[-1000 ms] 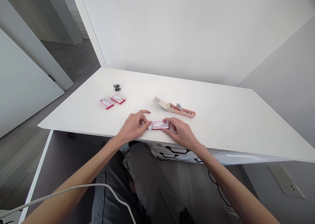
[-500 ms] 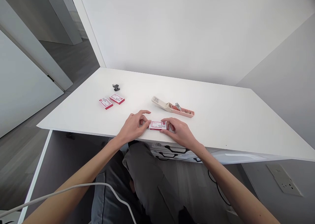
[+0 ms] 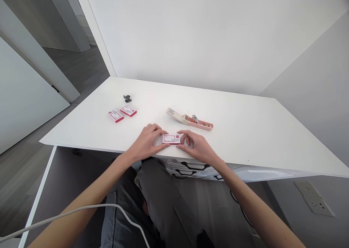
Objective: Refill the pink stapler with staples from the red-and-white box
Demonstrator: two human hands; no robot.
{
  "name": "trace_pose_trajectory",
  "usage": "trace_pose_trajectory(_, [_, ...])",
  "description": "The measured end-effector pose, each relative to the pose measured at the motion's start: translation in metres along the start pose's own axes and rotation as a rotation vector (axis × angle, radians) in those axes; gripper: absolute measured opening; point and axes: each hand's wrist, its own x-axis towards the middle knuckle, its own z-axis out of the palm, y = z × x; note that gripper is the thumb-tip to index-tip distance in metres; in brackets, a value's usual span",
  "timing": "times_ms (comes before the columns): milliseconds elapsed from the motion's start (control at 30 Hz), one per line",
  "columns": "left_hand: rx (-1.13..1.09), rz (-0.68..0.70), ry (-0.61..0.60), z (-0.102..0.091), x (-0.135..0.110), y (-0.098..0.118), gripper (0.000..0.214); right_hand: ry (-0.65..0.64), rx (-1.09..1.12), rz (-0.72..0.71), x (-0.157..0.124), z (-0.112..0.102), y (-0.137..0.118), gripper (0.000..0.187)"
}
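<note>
A small white and red staple box (image 3: 171, 139) lies near the front edge of the white desk, label side up. My left hand (image 3: 147, 140) grips its left end between thumb and index finger. The right end is between the thumb and curled index finger of my right hand (image 3: 196, 145). Just beyond the box is a stapler (image 3: 190, 119) with a cream cover folded back and a pink base; a metal part stands up from it.
Two similar red and white boxes, one nearer (image 3: 116, 115) and one farther (image 3: 128, 111), lie at the left of the desk (image 3: 245, 128). Behind them is a small black staple remover (image 3: 127, 98). A white cable (image 3: 109, 205) crosses over my left forearm. Drawers with black handles (image 3: 195, 166) sit below.
My left hand has changed its hold, its thumb now along the box's front left corner and its index finger at the back. The box stays on the desk, and the view has shifted slightly.
</note>
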Motion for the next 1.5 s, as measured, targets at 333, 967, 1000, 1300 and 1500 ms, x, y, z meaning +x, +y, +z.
trace_pose_trajectory(333, [0.412,-0.329,0.429,-0.047,-0.037,-0.066,0.049,0.08,0.139,0.023,-0.001,0.002,0.0,0.036])
trace_pose_trajectory(967, [-0.01,-0.319,0.155,-0.006,0.015,-0.007,0.067,0.354,-0.233,0.211,-0.032,-0.076,0.078,0.055])
trace_pose_trajectory(1000, [-0.073,-0.371,0.134,-0.003,0.025,-0.002,0.075,0.335,-0.229,0.225,-0.029,-0.076,0.079,0.053])
trace_pose_trajectory(1300, [-0.459,-0.362,0.077,0.0,0.094,-0.008,0.049,0.249,-0.115,0.22,-0.012,-0.086,0.07,0.037])
trace_pose_trajectory(1500, [-0.56,-0.321,0.113,0.009,0.09,-0.001,0.032,0.34,0.064,0.16,-0.01,-0.089,0.048,0.043])
